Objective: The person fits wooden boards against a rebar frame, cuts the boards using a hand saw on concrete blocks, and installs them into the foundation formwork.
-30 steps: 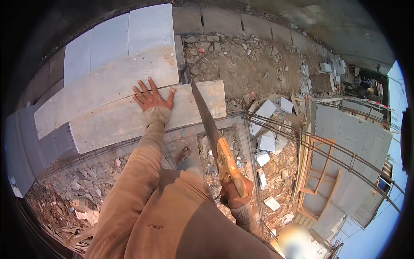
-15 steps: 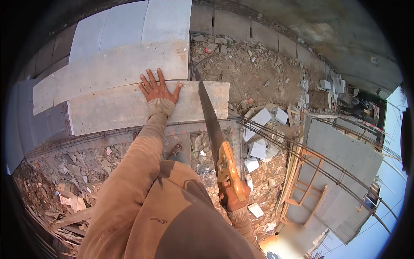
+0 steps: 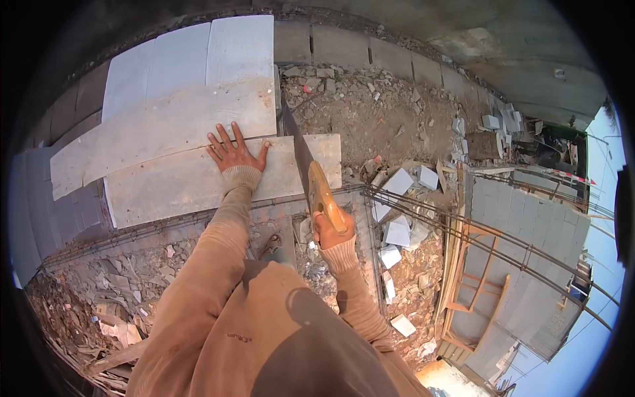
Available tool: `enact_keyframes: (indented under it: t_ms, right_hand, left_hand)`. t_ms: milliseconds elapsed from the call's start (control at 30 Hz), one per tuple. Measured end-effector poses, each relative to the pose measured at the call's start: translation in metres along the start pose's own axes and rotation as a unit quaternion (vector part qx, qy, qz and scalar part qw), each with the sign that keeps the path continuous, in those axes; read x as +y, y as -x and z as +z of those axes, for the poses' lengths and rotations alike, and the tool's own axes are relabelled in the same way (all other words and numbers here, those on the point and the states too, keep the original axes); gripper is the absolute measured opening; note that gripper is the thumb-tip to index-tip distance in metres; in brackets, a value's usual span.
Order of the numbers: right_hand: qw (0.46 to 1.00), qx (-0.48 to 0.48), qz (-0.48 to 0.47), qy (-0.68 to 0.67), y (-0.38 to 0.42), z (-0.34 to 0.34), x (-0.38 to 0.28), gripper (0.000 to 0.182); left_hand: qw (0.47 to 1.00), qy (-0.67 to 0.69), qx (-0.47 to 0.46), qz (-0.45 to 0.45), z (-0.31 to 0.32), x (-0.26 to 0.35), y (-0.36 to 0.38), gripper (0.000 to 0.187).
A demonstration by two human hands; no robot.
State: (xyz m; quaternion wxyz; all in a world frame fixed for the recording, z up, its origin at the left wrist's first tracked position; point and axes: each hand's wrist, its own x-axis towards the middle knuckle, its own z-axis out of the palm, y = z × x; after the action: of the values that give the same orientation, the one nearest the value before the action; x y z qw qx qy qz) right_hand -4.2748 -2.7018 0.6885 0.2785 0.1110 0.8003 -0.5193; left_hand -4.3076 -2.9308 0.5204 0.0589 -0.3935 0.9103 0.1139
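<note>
My right hand grips the wooden handle of a handsaw. The blade lies across the near board, a short way in from its right end, and its tip reaches beyond the far edge. Pressed flat with fingers spread, my left hand rests on the boards to the left of the blade. A second pale board lies along the far side of the near one, over several light blocks. Whether the teeth have cut into the board cannot be made out.
Steel rebar runs from beside the board toward the right. Broken white blocks and rubble cover the ground. A wooden frame leans by a grey block wall at right. My sandalled foot shows below.
My right hand has pushed the saw forward, away from my body, so the handle is now close to the board's near edge. My left hand stays on the boards.
</note>
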Motion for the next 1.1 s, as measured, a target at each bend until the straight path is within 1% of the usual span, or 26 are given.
enact_keyframes:
  t_ms: [33,67,100,167,200,267,300,333,367,400,467,500,533,600,633,667,700,767,800,833,900,933,967,1000,1033,1100]
  right_hand:
    - [0.999,0.020,-0.027,0.026,0.053,-0.021,0.005,0.016]
    - [0.996,0.001,0.085,-0.014,0.104,-0.039,-0.023,0.017]
    - [0.994,-0.010,0.024,0.110,0.141,-0.060,-0.022,0.021]
    - [0.998,-0.001,0.024,0.058,0.178,-0.075,-0.042,0.028]
    - [0.998,0.002,0.024,0.052,0.174,-0.069,-0.048,0.028]
    - [0.988,0.014,-0.011,0.150,0.140,-0.048,-0.066,0.026]
    - [0.999,-0.015,-0.013,-0.036,0.105,-0.038,-0.032,0.018]
    - [1.000,0.006,0.010,0.017,0.056,-0.011,-0.013,0.013]
    - [0.985,0.016,-0.134,0.111,-0.002,0.015,0.004,0.015]
    - [0.981,0.045,-0.178,0.064,-0.045,0.045,0.005,0.017]
    - [0.974,0.042,-0.203,0.093,-0.089,0.057,-0.001,0.017]
    - [0.988,-0.002,-0.149,0.041,-0.096,0.045,0.004,0.016]
    - [0.996,-0.016,-0.084,-0.004,-0.070,0.028,0.011,0.015]
    - [0.997,-0.033,0.024,-0.072,-0.008,-0.004,0.002,0.013]
    - [0.996,-0.015,0.047,-0.078,0.033,-0.017,0.003,0.011]
    - [0.999,-0.002,0.034,0.000,0.075,-0.031,0.002,0.012]
    - [0.996,-0.007,0.082,-0.025,0.116,-0.042,-0.015,0.015]
    - [0.998,0.005,0.016,0.063,0.165,-0.057,-0.030,0.008]
    - [0.998,0.007,0.015,0.062,0.169,-0.061,-0.036,0.008]
    - [0.984,0.001,-0.069,0.161,0.165,-0.063,-0.041,0.008]
    - [0.994,0.007,-0.072,0.087,0.141,-0.053,-0.033,0.007]
    - [0.996,0.019,0.011,-0.084,0.105,-0.039,-0.012,0.007]
    - [0.999,0.003,-0.029,-0.039,0.052,-0.022,0.011,0.009]
    - [0.998,-0.010,-0.012,-0.055,-0.001,-0.001,0.019,0.009]
    - [0.990,-0.006,-0.142,0.022,-0.061,0.017,0.029,0.012]
    - [0.999,0.003,0.012,-0.051,-0.140,0.052,0.011,0.016]
  left_hand:
    - [1.000,-0.003,0.015,0.011,0.004,-0.004,0.007,0.102]
    - [0.999,-0.005,0.036,0.021,0.005,-0.005,0.010,0.101]
    - [1.000,-0.012,0.022,0.015,0.001,-0.003,0.011,0.101]
    - [1.000,-0.017,0.020,0.010,0.000,-0.002,0.011,0.101]
    - [0.999,-0.025,0.017,0.011,-0.001,-0.002,0.010,0.101]
    - [0.999,-0.029,0.009,0.013,-0.005,0.000,0.006,0.101]
    - [0.999,-0.032,-0.007,0.006,-0.006,-0.001,0.009,0.101]
    - [0.999,-0.034,-0.007,0.009,-0.007,-0.002,0.011,0.101]
    - [1.000,-0.030,-0.005,0.005,-0.007,-0.001,0.008,0.101]
    - [1.000,-0.025,-0.007,0.000,-0.006,0.001,0.009,0.101]
    - [1.000,-0.025,0.000,-0.008,-0.012,0.003,0.005,0.101]
    - [0.999,-0.034,-0.002,0.002,-0.010,-0.001,0.011,0.101]
    - [0.999,-0.040,-0.023,0.009,-0.002,-0.007,0.028,0.101]
    - [0.999,-0.019,0.029,0.013,0.007,-0.004,0.009,0.102]
    - [1.000,-0.021,0.017,0.008,0.006,-0.004,0.008,0.102]
    - [1.000,-0.020,0.008,0.012,0.008,-0.007,0.018,0.102]
    - [1.000,-0.023,0.010,0.013,0.008,-0.008,0.017,0.102]
    - [0.999,-0.024,0.017,0.014,0.006,-0.003,0.010,0.102]
    - [0.999,-0.027,0.013,0.013,0.005,-0.002,0.013,0.103]
    - [0.999,-0.031,0.014,0.010,0.004,-0.003,0.009,0.103]
    - [0.999,-0.038,0.010,0.008,-0.001,0.000,0.008,0.103]
    - [0.999,-0.043,0.000,0.007,-0.003,0.000,0.010,0.103]
    - [0.999,-0.043,0.006,0.009,-0.005,-0.001,0.007,0.103]
    - [0.999,-0.033,0.007,0.007,-0.005,0.000,0.007,0.103]
    - [1.000,-0.024,0.004,0.006,-0.003,0.000,0.010,0.102]
    - [1.000,-0.015,0.023,0.013,-0.001,0.001,0.008,0.102]
